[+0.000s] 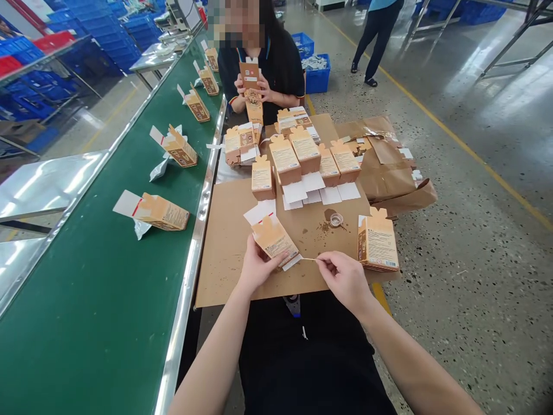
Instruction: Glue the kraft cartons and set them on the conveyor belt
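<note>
My left hand (258,266) is closed around the lower side of a small tan and brown printed carton (275,237), which lies tilted with its white flap at the upper left. Between the thumb and fingers of my right hand (344,278) is pinched a thin wooden stick (309,259). The stick's far tip meets the white end flap (292,263) at the carton's lower right. Beyond my right hand, a small clear round dish (336,219) sits among brown stains on the cardboard sheet (228,248). Another carton (380,245) stands to the right.
Several cartons (285,158) are grouped at the sheet's far side. Along the left runs a green conveyor belt (112,288) with a metal edge, carrying cartons (166,212) and silvery packets. A co-worker (280,63) opposite holds a carton. A large brown paper wrapping (384,167) lies at right.
</note>
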`<state>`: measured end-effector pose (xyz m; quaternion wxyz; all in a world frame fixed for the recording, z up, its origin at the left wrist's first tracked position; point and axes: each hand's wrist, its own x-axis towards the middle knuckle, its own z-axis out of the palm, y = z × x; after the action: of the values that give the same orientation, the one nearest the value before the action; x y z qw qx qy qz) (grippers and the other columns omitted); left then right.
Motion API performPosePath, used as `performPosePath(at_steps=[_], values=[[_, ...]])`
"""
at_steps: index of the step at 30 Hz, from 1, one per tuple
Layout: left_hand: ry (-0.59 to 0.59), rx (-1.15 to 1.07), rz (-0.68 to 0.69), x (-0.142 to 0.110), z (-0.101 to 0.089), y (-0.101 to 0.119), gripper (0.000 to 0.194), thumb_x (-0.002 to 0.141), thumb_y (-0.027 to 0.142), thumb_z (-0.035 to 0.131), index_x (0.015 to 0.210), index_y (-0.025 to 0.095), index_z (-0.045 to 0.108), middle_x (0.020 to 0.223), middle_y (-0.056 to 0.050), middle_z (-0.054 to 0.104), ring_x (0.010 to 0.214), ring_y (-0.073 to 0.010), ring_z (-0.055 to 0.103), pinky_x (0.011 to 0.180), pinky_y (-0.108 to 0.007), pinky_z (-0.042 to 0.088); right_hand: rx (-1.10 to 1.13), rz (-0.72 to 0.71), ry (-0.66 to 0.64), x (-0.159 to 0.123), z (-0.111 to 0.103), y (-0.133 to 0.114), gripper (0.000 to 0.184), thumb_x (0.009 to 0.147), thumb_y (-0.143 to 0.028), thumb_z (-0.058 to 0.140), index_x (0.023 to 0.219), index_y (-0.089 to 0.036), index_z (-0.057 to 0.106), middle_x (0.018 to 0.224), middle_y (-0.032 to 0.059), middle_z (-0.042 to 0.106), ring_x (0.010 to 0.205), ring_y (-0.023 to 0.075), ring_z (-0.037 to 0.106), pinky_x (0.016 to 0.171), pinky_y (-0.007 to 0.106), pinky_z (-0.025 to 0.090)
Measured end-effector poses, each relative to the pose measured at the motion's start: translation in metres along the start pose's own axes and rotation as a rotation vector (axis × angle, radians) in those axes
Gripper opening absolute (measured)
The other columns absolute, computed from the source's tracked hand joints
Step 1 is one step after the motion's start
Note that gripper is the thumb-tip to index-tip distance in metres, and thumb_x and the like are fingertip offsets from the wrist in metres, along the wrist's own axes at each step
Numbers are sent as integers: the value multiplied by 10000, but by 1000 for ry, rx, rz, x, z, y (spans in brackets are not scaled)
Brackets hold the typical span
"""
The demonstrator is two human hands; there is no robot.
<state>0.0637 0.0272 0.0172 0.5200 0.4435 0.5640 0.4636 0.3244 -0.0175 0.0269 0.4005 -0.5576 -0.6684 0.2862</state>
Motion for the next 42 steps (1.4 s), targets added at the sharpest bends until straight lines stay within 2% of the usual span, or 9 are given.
performPosePath(at_steps=[8,14,18,21,28,31,34,39,42], values=[[26,264,89,-17,0,-12,722,724,431,1044,1329,293,676,1321,-139,840,1264,-402,832,1053,-565,696,-40,-73,143,-15,-31,-5,225,1109,-241,664,921,-270,784,796,19,817,656,173,724,635,287,646],[5,443,90,-19,2,-8,650,738,458,993,1287,304,681,1227,-115,845,1153,-391,842,941,-524,692,-36,-67,170,-19,-30,-9,241,1116,-248,662,912,-262,790,784,19,815,649,171,735,628,279,660],[88,508,117,-21,-2,-7,691,743,480,961,1336,288,664,1250,-118,827,1173,-397,829,938,-504,686,-28,-79,175,-18,-29,-12,243,1108,-253,665,899,-266,789,781,13,821,646,170,746,624,269,657],[268,599,153,-24,-36,-4,657,783,533,913,1327,275,651,1264,-136,811,1207,-428,817,989,-545,677,-33,-75,189,-17,-34,-10,245,1103,-269,673,893,-264,800,769,20,825,627,183,752,614,281,657],[926,778,-156,-58,-196,1,854,558,626,986,1204,281,547,1158,-140,782,1196,-510,800,1037,-668,659,-7,-88,208,-19,-39,0,258,1086,-355,736,871,-257,839,712,27,816,538,199,732,586,312,669],[1091,626,-215,-68,-239,-8,884,554,581,991,1254,278,544,1247,-143,783,1299,-485,778,1135,-685,628,12,-96,177,-14,-33,-4,286,1097,-385,723,864,-263,837,706,28,811,526,203,731,561,318,660],[1068,500,-193,-65,-254,-16,838,550,585,1001,1205,269,585,1228,-129,784,1324,-480,765,1207,-713,586,47,-124,151,-4,-26,-11,298,1102,-390,710,855,-269,826,691,19,801,527,202,730,537,307,646],[1082,510,-233,-74,-249,-23,990,482,593,1070,1275,279,568,1335,-145,713,1430,-524,673,1283,-788,501,61,-154,154,4,-32,-17,284,1097,-381,707,854,-282,816,679,5,793,514,198,719,508,293,626],[1282,521,36,-91,-235,-28,1048,496,552,1047,1350,266,513,1438,-173,601,1437,-503,629,1291,-783,498,11,-122,190,-5,-46,-11,275,1092,-406,730,857,-294,819,668,-6,788,496,190,714,510,284,628]])
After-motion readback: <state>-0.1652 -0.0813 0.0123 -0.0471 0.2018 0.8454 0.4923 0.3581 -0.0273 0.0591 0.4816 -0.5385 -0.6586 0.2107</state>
